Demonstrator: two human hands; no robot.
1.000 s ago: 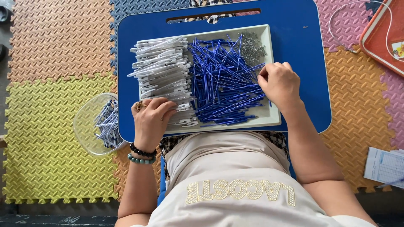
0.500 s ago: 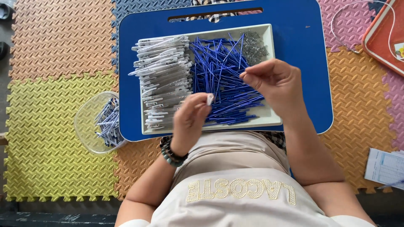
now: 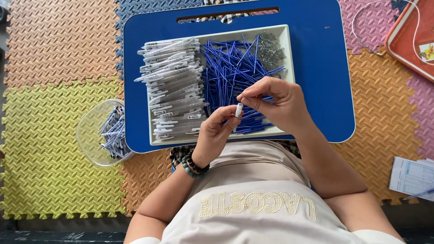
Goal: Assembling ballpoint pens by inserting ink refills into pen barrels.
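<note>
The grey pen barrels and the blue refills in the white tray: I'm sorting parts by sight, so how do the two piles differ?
The grey pen barrels are thick, pale and stacked in a fairly neat pile on the left side of the white tray. The blue refills are thin, dark blue and lie criss-crossed in a loose heap to their right. The barrels mostly lie crosswise; the refills point many ways. Both are long, narrow parts sharing one tray.

A white printed paper sheet [image 3: 412,175] with a faint grid is seen at the near right on the foam mat. A small white and yellow label [image 3: 426,50] is seen on the orange tray [image 3: 402,40] at the far right.
</note>
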